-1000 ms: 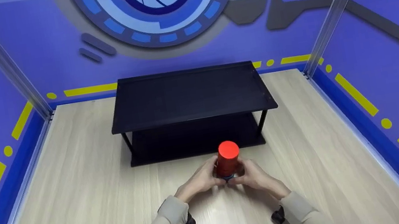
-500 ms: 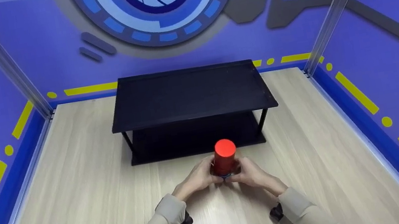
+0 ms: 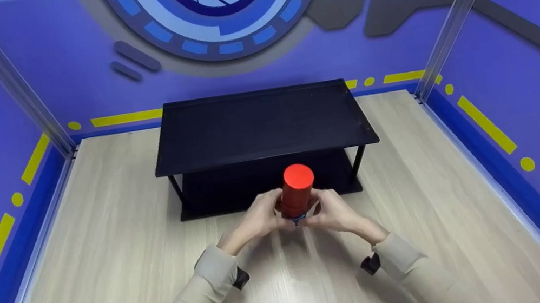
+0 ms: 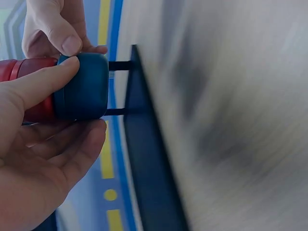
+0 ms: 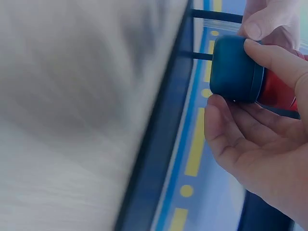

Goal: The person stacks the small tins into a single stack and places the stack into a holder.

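Note:
A red cylinder (image 3: 298,190) with a dark blue end (image 4: 85,89) is held upright, red face up and blue end down. My left hand (image 3: 259,216) grips it from the left, thumb across the seam between red and blue. From the other side my right hand (image 3: 334,212) grips it too, with its thumb on the blue end (image 5: 233,72) and fingers curled under its side in the right wrist view. The blue end is off the wooden table (image 3: 119,264), and shadows of the hands fall below. In the head view the red top overlaps the shelf's lower tier.
A black two-tier shelf (image 3: 263,125) stands just beyond the hands, its thin posts (image 3: 357,160) at the front corners. The lower tier (image 3: 232,188) lies in shade. Blue printed panels (image 3: 57,94) wall the table at the back and both sides.
Both hands have raised the red-and-blue cylinder and moved it forward, closer to the shelf. It leans slightly more than before. The view has shifted a little.

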A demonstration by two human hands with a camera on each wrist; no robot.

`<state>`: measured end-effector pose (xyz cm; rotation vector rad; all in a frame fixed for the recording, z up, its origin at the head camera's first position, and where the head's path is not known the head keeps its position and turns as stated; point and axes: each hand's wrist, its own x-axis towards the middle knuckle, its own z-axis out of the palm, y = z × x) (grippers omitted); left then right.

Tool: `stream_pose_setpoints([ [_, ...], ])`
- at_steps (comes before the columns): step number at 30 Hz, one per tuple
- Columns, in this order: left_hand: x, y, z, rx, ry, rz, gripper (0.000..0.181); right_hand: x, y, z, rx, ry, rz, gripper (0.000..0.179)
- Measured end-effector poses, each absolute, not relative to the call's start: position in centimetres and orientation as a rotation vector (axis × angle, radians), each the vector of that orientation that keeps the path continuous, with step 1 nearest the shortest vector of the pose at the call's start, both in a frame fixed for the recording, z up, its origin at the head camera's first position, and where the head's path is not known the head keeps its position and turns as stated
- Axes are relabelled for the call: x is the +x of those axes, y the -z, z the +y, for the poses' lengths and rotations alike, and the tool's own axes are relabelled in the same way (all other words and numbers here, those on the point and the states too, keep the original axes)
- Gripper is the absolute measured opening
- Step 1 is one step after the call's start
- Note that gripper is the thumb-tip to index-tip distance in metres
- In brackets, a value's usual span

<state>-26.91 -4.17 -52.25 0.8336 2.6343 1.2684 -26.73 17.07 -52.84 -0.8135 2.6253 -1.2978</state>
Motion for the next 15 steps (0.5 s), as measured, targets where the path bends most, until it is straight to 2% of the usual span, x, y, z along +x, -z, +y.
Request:
stream_pose_setpoints([
  [15, -28.2, 45.9, -5.2, 0.943, -1.178, 2.617, 0.047, -27.8, 46.7, 17.0, -0.929, 1.270, 2.600, 0.037],
])
